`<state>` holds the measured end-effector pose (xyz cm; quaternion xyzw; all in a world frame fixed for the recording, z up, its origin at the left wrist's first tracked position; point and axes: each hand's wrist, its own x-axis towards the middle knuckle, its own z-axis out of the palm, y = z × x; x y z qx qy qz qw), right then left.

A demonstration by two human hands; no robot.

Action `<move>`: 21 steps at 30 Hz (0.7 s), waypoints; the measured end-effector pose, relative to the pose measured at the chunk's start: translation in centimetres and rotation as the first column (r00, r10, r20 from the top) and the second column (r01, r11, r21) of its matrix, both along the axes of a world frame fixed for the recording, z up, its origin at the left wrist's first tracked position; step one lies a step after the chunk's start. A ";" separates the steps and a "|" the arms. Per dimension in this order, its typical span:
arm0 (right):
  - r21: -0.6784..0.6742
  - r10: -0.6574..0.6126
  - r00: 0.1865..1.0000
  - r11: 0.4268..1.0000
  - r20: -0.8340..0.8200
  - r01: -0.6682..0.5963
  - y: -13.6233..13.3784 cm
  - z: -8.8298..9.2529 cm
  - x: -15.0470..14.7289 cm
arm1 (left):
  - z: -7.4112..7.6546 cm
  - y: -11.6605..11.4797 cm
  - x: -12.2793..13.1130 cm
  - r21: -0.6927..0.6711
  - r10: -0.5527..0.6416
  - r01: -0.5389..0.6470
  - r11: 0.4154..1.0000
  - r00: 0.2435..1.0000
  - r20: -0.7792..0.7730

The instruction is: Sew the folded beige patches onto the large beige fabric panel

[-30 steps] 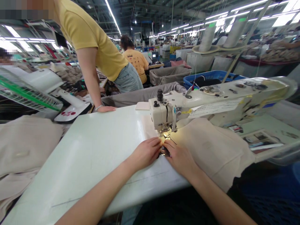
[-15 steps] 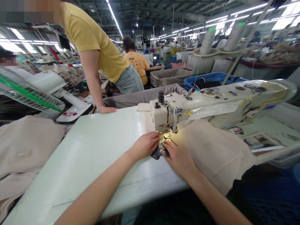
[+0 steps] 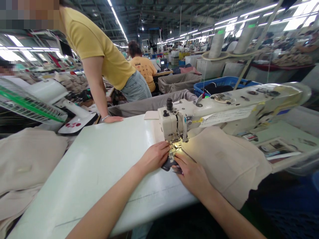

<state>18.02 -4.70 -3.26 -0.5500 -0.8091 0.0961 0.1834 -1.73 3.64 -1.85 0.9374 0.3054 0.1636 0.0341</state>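
Under the needle head of a cream sewing machine, both my hands work close together. My left hand is closed, its fingertips at the edge of the cream fabric left of the lit presser foot. My right hand is closed just in front of the foot, fingers bent over a small dark and metallic thing whose kind I cannot make out. A dark plate shows between the hands. The fabric spreads right of the needle, beneath the machine arm; another part lies behind the head.
A pale green table extends left, with a co-worker's hand on its far edge. A fan and a cream fabric pile are at left. Thread cones, a blue basket and a grey cloth bin stand behind.
My right hand has shifted slightly toward me, and more of the dark plate and the small metallic thing shows. My left hand stays by the presser foot. The view has moved slightly.
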 end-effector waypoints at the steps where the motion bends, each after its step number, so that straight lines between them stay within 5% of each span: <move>1: 0.005 -0.002 1.000 1.000 0.001 0.002 0.0 0.0 0.0 | 0.0 0.0 0.0 0.001 0.002 -0.002 1.000 1.000 -0.002; 12: -0.002 0.005 0.999 1.000 -0.049 -0.005 0.1 0.4 -0.1 | 0.1 -0.4 0.1 0.002 0.067 -0.067 0.998 0.998 0.015; 17: -0.027 -0.018 0.989 1.000 -0.150 0.014 0.0 0.8 0.8 | 1.4 -4.1 1.4 -0.023 0.176 -0.179 0.984 0.980 -0.095; 21: 0.028 0.018 0.980 1.000 -0.199 -0.012 -0.2 0.6 1.9 | 1.8 -7.0 2.2 -0.057 0.146 -0.158 0.986 0.973 -0.180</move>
